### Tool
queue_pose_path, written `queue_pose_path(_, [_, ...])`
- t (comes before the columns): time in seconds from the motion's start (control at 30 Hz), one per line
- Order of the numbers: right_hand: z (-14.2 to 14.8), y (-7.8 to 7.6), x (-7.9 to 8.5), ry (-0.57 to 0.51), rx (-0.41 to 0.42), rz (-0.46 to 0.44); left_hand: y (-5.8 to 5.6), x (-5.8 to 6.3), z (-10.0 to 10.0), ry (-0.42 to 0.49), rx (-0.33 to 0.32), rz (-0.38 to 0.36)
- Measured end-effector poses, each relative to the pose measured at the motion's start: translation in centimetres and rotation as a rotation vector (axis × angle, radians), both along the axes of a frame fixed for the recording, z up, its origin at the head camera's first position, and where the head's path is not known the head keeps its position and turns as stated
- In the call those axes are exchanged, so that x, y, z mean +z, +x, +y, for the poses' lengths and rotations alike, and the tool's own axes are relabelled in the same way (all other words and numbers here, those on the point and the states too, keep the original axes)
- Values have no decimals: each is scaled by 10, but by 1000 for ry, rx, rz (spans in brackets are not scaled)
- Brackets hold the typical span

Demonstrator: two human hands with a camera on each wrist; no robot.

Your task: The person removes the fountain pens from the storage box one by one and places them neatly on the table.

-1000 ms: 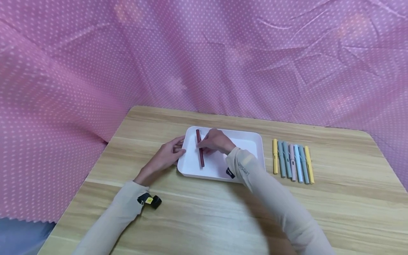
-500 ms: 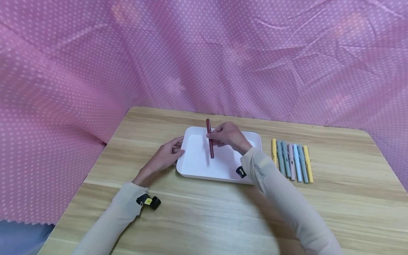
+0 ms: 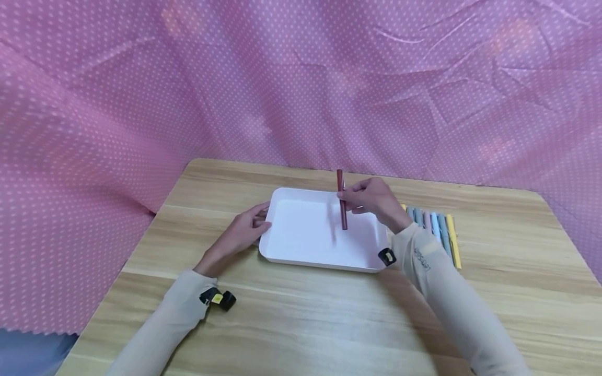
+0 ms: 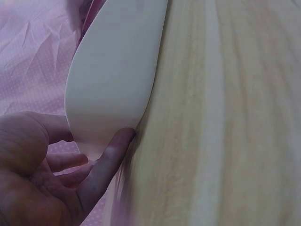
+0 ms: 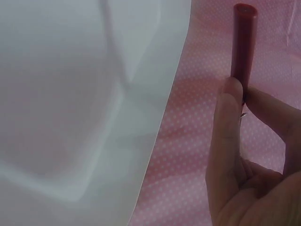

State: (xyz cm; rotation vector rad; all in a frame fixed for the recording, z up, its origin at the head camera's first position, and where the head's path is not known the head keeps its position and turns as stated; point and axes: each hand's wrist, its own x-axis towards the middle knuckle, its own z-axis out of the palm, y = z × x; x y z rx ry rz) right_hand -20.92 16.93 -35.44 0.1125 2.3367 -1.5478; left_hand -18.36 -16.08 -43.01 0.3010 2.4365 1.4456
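My right hand (image 3: 373, 201) pinches a dark red clip pen (image 3: 342, 201) between thumb and fingers. Raised over the right half of a white tray (image 3: 301, 261), the pen stands nearly lengthwise to the view and casts a thin shadow on the tray floor. The right wrist view shows the pen's end (image 5: 244, 28) sticking up past the thumb, beside the tray's wall (image 5: 155, 108). My left hand (image 3: 240, 230) holds the tray's left edge. In the left wrist view one finger (image 4: 110, 160) lies along the tray's outer wall (image 4: 113, 61), with other fingers curled behind.
To the right of the tray, several pens (image 3: 437, 227) in yellow, grey-blue, mauve and light blue lie side by side, partly covered by the right forearm. A wooden table (image 3: 291, 318) carries everything. Pink dotted cloth (image 3: 301, 94) hangs behind it.
The red pen has been lifted from the tray's left part and carried right by my right hand. My left hand has stayed at the tray's left edge.
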Motion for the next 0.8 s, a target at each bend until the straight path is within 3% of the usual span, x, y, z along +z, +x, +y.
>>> queue_pose_path(0.43, [75,25,-1,25,-78,63,-1,-1,-2,-25,-16,13])
queue_pose_path(0.8, [136,38,-8,55,-149,52,-1,-1,-2,-22,-24,18])
